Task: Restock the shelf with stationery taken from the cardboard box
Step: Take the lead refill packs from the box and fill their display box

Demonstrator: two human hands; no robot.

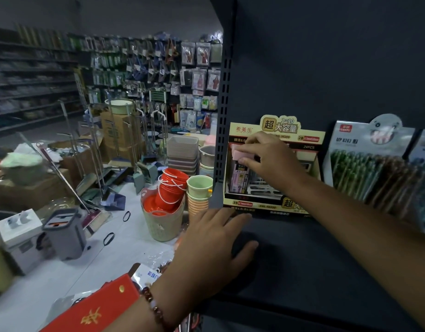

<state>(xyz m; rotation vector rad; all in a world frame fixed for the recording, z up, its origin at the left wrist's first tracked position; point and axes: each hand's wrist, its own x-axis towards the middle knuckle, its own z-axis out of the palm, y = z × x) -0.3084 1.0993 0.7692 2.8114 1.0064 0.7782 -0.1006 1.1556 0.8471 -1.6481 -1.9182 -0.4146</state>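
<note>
A yellow display box of pencil leads [276, 130] stands on the dark shelf [314, 259], against its left upright. My right hand [266, 156] reaches into the box and pinches a pink lead case [241, 153] at the top of the left row. My left hand [214, 240] lies flat on the shelf board just in front of the box, fingers straight, touching its lower left corner. A bead bracelet circles that wrist. No cardboard stock box is identifiable near my hands.
Packs of pens [364, 164] stand to the right of the display box. Left of the shelf, the floor holds a basket of red buckets [163, 202], stacked cups [198, 195], a grey mop bucket [64, 233], brooms and cartons. A red packet [94, 310] lies below my wrist.
</note>
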